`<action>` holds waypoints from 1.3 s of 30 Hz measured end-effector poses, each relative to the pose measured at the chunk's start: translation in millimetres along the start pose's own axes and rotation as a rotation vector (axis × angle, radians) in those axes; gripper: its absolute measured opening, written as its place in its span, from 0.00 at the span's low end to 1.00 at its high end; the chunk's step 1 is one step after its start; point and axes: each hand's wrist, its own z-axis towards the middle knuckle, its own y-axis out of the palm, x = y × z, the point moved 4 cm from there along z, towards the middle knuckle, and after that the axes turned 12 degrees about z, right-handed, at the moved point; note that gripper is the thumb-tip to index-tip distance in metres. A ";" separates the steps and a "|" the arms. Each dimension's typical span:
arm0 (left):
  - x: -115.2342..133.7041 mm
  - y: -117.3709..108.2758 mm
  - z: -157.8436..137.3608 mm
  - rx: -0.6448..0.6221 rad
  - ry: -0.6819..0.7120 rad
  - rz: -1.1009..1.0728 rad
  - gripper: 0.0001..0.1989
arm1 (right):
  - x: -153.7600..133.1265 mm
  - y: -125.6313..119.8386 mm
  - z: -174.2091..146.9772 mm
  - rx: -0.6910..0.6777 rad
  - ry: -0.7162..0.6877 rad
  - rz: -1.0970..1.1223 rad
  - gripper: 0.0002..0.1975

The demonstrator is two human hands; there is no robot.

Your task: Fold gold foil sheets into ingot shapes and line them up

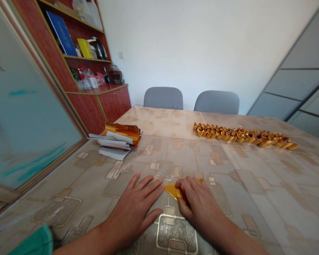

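A piece of folded gold foil paper (pixel 171 190) lies low over the table, its pointed left end showing and a small tip poking out past the far side of my fingers. My right hand (pixel 195 198) is closed round it, hiding most of its middle. My left hand (pixel 140 202) rests flat on the tablecloth with fingers spread, the fingertips close to the paper's left point. Whether they touch it I cannot tell.
Rows of folded gold paper pieces (pixel 241 135) stand at the back right of the patterned table (pixel 164 141). A stack of gold and white sheets (pixel 122 136) lies at the back left. Two grey chairs (pixel 163 98) stand behind the table, beside a red-brown cabinet (pixel 114 102).
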 end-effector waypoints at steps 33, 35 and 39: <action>-6.7 7.0 74.6 0.031 0.208 -0.303 0.06 | 56.2 -51.7 3.5 -0.248 0.141 0.412 0.08; -9.5 9.0 75.3 0.061 0.216 -0.309 0.06 | 50.4 -52.1 -0.2 -0.279 0.147 0.440 0.10; -15.3 8.2 74.9 0.112 0.223 -0.280 0.09 | 37.6 -51.2 -6.3 -0.406 0.093 0.494 0.16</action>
